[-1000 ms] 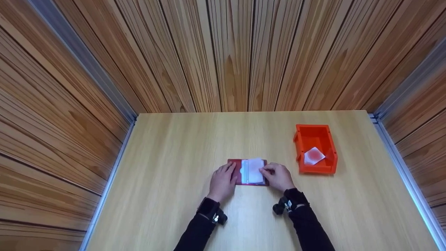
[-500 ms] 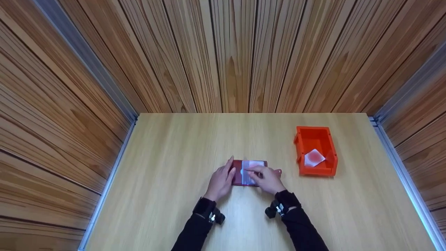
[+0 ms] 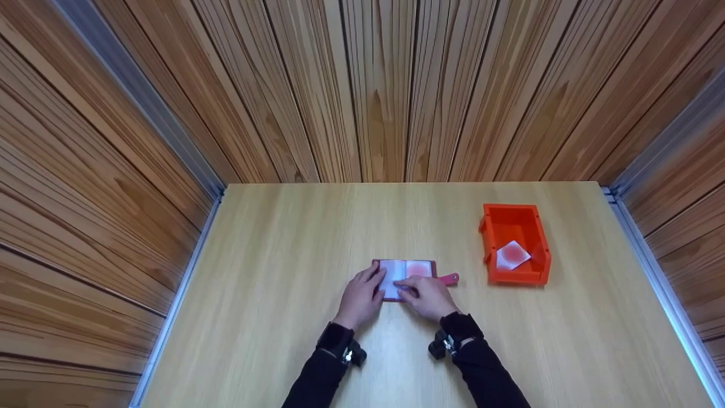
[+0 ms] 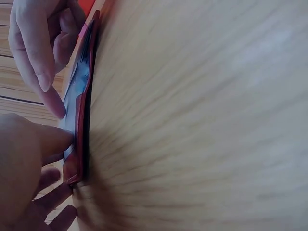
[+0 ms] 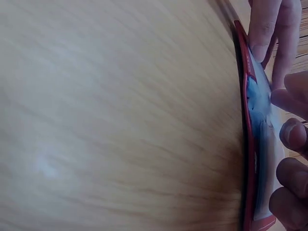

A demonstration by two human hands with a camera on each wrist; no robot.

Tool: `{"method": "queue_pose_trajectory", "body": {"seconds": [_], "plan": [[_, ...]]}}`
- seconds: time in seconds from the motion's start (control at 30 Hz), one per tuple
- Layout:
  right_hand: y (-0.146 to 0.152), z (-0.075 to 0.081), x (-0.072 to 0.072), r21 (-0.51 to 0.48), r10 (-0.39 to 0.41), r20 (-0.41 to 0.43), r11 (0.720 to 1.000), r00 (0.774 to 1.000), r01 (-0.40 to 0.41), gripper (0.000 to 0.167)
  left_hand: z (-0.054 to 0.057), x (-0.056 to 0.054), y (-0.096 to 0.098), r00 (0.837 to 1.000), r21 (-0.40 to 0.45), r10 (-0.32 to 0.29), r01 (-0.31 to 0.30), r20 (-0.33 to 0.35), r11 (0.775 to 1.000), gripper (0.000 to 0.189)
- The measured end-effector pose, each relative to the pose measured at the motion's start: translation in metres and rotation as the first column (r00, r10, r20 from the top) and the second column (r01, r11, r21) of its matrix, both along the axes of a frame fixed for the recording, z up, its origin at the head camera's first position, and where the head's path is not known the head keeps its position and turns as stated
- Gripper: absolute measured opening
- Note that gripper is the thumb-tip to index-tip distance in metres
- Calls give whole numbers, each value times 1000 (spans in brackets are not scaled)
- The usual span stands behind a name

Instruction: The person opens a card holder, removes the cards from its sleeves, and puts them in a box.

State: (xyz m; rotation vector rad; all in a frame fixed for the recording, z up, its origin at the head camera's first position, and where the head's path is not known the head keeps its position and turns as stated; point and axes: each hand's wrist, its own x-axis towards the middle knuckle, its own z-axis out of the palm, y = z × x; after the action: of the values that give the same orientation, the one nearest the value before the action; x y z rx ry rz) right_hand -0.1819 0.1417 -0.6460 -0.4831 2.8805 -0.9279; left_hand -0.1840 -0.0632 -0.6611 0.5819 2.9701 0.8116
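Note:
A dark red card holder (image 3: pixel 393 270) lies open on the table, with clear plastic sleeves spread to both sides. A pink and white card shows in its right half. My left hand (image 3: pixel 358 297) rests at the holder's left end; the left wrist view shows its thumb (image 4: pixel 60 138) against the sleeve. Leaning in from the right, my right hand (image 3: pixel 427 297) touches the sleeves near the middle with its extended index finger, its other fingers bent. It covers the lower right part of the holder. A red snap strap (image 3: pixel 449 279) sticks out to the right.
An orange bin (image 3: pixel 512 216) stands at the back right, and a white card with a pink round print (image 3: pixel 512 255) lies in it. Wood-panelled walls (image 3: pixel 374 90) enclose the table (image 3: pixel 272 283) at the back and sides.
The sleeve my right hand pinched at the right has turned over to the left, uncovering the pink card. My right hand has moved left across the holder; my left hand stays at the left end.

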Motion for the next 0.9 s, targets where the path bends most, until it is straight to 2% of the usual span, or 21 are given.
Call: {"method": "queue_pose_trajectory", "body": {"seconds": [0.23, 0.43, 0.53, 0.67, 0.9], "plan": [[5, 1, -2, -29, -37, 11, 999, 999, 38, 27, 1, 1, 0, 1000, 9, 11, -11, 15, 1000, 51], [15, 2, -2, 3, -41, -23, 999, 999, 41, 36, 1, 2, 0, 1000, 4, 11, -11, -5, 1000, 49], [24, 5, -4, 21, -82, 43, 996, 996, 81, 48, 1, 2, 0, 1000, 10, 12, -12, -3, 1000, 49], [41, 10, -7, 81, -141, 145, 988, 979, 130, 66, 2, 2, 0, 1000, 9, 15, -15, -3, 1000, 49], [67, 7, -12, 151, -129, 179, 983, 975, 103, 81, 3, 1, 0, 999, 1, 21, -21, 26, 1000, 49]]}}
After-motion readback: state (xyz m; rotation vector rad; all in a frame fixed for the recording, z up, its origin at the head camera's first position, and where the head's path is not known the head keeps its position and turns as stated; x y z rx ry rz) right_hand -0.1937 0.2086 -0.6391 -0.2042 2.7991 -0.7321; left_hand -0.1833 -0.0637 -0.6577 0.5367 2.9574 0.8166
